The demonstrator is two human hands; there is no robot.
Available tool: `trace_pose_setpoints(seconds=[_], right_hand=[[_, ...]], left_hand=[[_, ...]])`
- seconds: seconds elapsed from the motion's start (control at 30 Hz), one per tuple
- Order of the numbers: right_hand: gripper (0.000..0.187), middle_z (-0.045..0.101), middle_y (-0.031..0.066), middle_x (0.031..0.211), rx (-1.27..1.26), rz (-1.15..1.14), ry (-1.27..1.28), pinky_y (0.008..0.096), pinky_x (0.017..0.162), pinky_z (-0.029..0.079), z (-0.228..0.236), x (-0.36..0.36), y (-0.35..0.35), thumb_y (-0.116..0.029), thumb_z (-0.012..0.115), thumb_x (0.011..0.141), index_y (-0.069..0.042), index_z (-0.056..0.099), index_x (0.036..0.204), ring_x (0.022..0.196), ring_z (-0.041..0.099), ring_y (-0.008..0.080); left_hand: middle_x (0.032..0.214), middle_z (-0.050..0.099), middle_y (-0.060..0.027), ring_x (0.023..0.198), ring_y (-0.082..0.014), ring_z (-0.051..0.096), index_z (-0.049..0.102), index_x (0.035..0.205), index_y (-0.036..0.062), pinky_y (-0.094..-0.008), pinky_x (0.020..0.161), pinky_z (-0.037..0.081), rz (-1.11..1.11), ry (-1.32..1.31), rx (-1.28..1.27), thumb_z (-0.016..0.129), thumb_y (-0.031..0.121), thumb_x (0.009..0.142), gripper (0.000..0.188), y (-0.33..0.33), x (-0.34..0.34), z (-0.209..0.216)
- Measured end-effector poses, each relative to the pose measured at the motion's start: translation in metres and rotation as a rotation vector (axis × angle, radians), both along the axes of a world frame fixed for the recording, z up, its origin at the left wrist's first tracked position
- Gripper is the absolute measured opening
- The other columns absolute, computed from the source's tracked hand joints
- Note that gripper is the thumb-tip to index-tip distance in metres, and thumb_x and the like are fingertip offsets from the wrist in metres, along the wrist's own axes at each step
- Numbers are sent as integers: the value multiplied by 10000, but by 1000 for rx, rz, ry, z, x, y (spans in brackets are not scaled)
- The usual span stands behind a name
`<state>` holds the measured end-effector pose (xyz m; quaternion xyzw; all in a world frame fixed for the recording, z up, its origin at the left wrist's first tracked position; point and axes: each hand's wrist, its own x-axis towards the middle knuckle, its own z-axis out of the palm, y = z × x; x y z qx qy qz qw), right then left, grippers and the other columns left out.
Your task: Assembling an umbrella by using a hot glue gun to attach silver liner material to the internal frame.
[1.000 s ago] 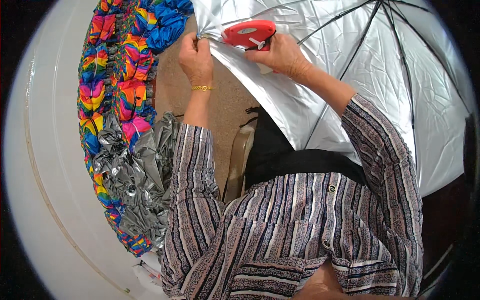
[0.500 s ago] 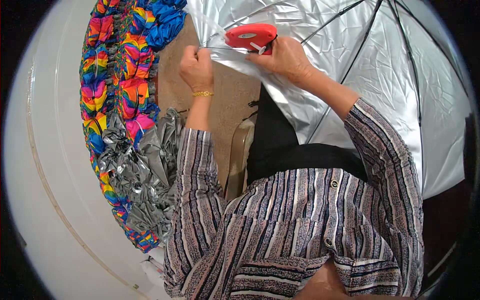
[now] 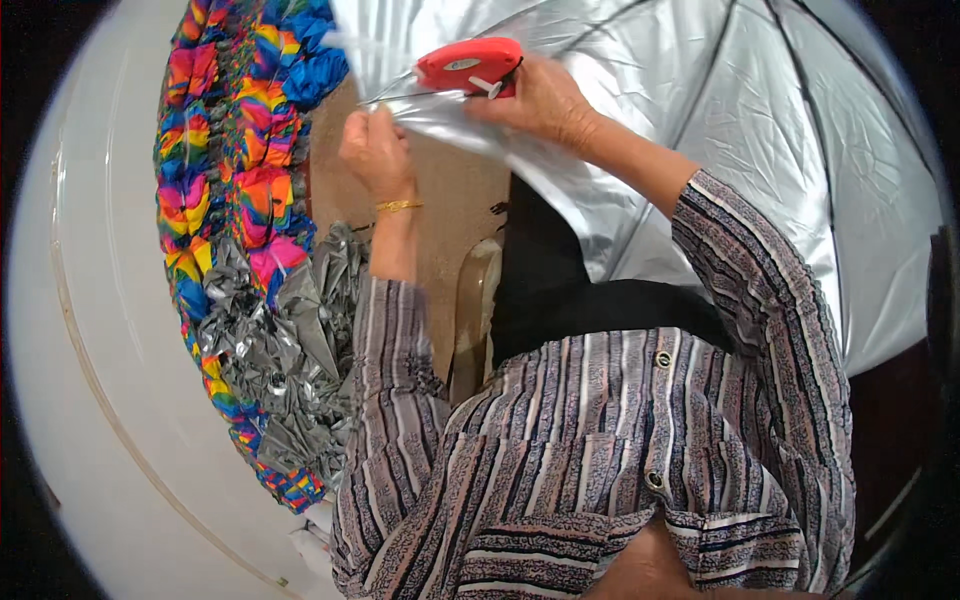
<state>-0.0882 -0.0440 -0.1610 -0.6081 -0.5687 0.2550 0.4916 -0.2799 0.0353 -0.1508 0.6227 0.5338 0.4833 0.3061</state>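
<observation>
Nearest is the striped shirt [image 3: 530, 410], its buttons too small to read. Beyond the cuffs, the left hand [image 3: 375, 155], wearing a gold bracelet [image 3: 398, 205], pinches thumb and fingers together at the end of a dark rib [image 3: 435, 94], by the edge of the silver umbrella canopy [image 3: 740, 180]. The right hand [image 3: 540, 105] curls closed around a red tool [image 3: 440, 72] over the canopy; its oval label [image 3: 463, 64] bears a mark I can't make out. Away left, crumpled silver cloth [image 3: 320, 330] lies on rainbow bundles [image 3: 265, 125].
</observation>
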Motion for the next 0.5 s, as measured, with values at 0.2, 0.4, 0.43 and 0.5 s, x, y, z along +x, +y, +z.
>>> trace_pose_setpoints(seconds=[0.2,0.4,0.43,0.5], right_hand=[[444,626,91,725,-352,1,396,308,612,465,5,66,-119,-347,714,708,-3,614,972,687,608,144],[428,623,112,818,-576,-232,1175,325,651,529,30,78,-298,-207,629,836,-19,466,1184,718,629,195],[418,630,130,812,-580,-328,1216,342,636,533,30,69,-315,-224,624,840,-20,469,1170,712,635,215],[373,635,139,818,-501,-456,1250,345,635,538,24,58,-328,-233,593,860,-2,487,1134,707,638,214]], left_hand=[[892,553,-146,789,-243,526,555,955,-44,-356,734,462,184,452,353,661,87,745,270,46,-8,10],[975,598,-173,890,-314,581,573,1077,-1,-356,808,451,-650,499,394,543,162,852,280,45,58,29],[993,598,-180,928,-345,575,574,1079,19,-374,826,453,-665,711,359,541,217,848,306,44,74,22],[984,599,-203,945,-376,574,571,1059,30,-439,819,455,-784,935,390,581,294,812,362,45,98,9]])
